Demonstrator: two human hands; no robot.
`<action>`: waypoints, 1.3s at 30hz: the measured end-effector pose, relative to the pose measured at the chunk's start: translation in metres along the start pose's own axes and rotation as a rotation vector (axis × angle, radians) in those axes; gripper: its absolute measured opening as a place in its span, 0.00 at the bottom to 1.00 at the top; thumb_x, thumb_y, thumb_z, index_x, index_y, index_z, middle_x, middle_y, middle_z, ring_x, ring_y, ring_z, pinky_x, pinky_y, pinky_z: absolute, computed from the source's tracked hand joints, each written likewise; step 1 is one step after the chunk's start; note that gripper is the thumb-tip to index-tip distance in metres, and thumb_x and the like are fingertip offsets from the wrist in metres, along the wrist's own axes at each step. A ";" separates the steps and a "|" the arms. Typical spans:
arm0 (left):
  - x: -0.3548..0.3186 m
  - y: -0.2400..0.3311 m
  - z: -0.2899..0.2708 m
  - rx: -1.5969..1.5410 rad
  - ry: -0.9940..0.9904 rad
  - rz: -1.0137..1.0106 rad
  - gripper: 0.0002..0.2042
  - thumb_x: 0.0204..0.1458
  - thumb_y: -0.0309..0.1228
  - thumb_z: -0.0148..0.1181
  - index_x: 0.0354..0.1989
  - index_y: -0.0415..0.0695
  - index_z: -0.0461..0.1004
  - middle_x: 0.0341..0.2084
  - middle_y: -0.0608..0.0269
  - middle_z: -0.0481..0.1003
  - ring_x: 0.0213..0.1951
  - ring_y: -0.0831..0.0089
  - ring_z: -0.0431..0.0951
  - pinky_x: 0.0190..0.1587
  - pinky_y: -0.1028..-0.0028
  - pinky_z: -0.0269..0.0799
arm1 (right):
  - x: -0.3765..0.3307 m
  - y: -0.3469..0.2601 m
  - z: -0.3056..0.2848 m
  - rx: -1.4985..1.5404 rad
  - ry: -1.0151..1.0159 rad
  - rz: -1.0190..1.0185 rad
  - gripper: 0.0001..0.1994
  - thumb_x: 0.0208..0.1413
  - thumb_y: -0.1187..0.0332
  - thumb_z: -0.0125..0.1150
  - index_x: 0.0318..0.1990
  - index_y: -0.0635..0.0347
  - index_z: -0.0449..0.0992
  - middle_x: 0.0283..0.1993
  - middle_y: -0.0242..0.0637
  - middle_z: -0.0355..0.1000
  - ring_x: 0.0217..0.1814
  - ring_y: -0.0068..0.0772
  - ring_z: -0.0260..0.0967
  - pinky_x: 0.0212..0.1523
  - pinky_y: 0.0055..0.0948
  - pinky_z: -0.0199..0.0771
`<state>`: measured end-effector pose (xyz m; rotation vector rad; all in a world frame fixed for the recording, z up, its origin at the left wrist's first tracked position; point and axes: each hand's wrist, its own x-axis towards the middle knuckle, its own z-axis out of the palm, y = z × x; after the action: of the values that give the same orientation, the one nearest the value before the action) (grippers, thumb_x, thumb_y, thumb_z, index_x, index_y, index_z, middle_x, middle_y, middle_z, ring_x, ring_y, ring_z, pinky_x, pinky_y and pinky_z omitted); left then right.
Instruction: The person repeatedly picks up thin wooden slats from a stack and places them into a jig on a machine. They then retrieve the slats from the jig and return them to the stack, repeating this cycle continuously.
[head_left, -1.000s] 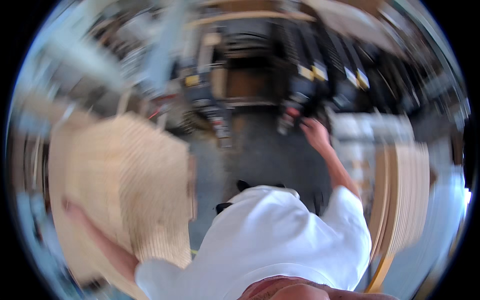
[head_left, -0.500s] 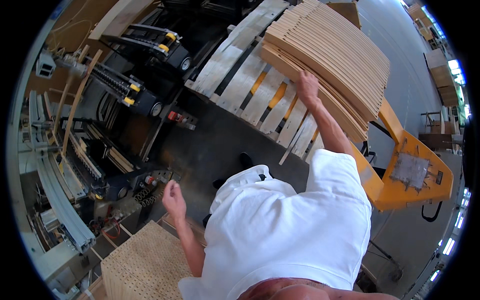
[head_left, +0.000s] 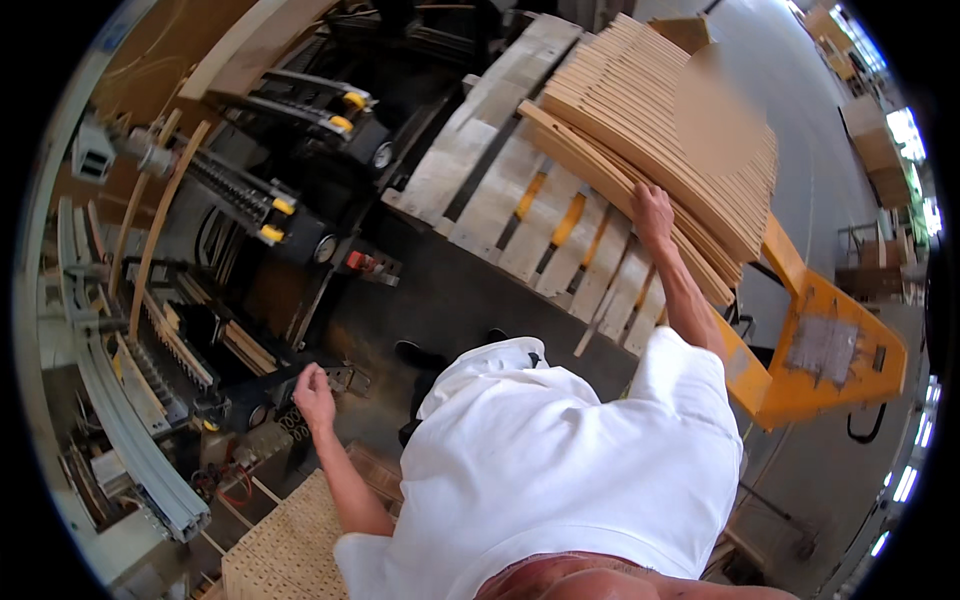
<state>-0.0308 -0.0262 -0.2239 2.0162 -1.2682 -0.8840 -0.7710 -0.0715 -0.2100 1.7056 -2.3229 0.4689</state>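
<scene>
My right hand reaches out to a stack of curved wooden boards lying on a pallet. Its fingers are closed over the outermost wooden board on the near side, which stands slightly off the rest at its left end. The fingertips are partly hidden against the wood. My left hand hangs in the air near the machine on the left, fingers curled together, with nothing visible in it. Below it is a block of stacked wooden pieces dotted with holes.
A yellow pallet jack sits under the pallet, its body sticking out on the right. At the left is a machine with chain tracks, upright wooden strips and a grey metal rail. A beige blurred patch covers part of the stack.
My right hand has moved slightly right and nearer along the outermost board, whose left end now stands further from the stack. My left hand has shifted left and a little nearer.
</scene>
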 end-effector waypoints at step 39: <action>0.152 0.097 -0.149 0.189 -0.112 0.240 0.16 0.48 0.34 0.64 0.45 0.44 0.72 0.40 0.54 0.75 0.45 0.49 0.75 0.44 0.55 0.71 | 0.181 -0.866 0.024 0.544 -0.264 -1.331 0.17 0.52 0.71 0.59 0.51 0.52 0.74 0.41 0.42 0.70 0.48 0.49 0.68 0.46 0.44 0.72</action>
<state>0.0845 -0.1820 -0.0935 1.9232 -1.6714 -0.7960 0.0009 -0.4785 -0.0600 3.1354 -0.6848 0.5819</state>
